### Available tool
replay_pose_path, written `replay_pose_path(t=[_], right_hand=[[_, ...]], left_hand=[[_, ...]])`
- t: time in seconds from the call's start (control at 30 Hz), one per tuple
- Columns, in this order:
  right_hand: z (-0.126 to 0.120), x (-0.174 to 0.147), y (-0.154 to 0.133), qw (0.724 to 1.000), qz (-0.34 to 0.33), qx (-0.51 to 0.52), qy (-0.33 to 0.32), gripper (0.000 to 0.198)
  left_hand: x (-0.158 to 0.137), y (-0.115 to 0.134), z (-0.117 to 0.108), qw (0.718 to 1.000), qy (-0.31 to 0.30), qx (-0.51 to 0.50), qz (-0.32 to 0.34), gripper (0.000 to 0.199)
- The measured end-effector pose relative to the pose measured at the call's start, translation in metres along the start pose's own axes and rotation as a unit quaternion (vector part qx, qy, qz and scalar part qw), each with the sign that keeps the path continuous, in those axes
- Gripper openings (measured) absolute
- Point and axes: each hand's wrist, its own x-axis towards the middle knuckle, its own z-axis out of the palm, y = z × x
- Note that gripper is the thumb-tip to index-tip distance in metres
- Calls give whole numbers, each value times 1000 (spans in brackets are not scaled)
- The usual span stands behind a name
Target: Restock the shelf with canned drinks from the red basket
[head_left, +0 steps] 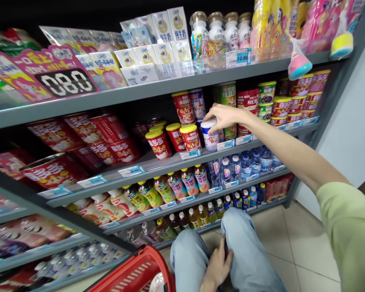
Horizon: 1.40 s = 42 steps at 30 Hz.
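Observation:
My right hand (223,116) reaches in from the right to the middle shelf. Its thumb and fingers are closed around the white lid of a small blue-and-white can (210,138), which stands upright at the shelf's front. Just left of it are red cans with yellow lids (191,140). Behind stand a taller red can stack (183,108) and another blue-and-white can (197,104). My left hand (217,263) is low between my knees, fingers curled near a narrow dark thing that I cannot make out.
A red shopping basket (133,271) stands at my lower left, with a round lidded item (156,282) inside. Milk cartons (164,56) line the shelf above, its edge (158,90) overhanging the cans. Drink bottles (186,182) fill the shelf below. Candy bags (299,63) hang at upper right.

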Motion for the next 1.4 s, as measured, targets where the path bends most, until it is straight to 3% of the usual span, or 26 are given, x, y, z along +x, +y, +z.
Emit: replay_pose_path(t=[0.3, 0.5, 0.7, 0.87, 1.1, 1.2, 1.3, 1.4], right_hand=[[-5, -6, 1, 999, 3, -33, -9, 69], [2, 7, -1, 1000, -4, -10, -20, 76], [7, 17, -14, 998, 53, -22, -20, 71], [14, 23, -20, 995, 67, -68, -14, 57], [22, 24, -27, 992, 87, -95, -3, 54], [22, 23, -21, 994, 86, -62, -2, 61], [22, 25, -12, 996, 80, 42, 18, 68], [23, 29, -11, 982, 85, 137, 93, 52]], left_hand=[[0, 2, -4, 1000, -5, 2, -6, 75], [-1, 10, -5, 1000, -16, 16, -5, 75], [-3, 14, -8, 1000, -22, 21, -6, 78], [-3, 11, -8, 1000, -21, 20, -5, 78], [-4, 9, -5, 999, -24, 45, -16, 77], [-4, 9, -4, 998, -22, 50, -16, 76], [-4, 7, -2, 998, -17, 51, -17, 75], [-3, 7, -1, 997, -21, 63, -27, 76]])
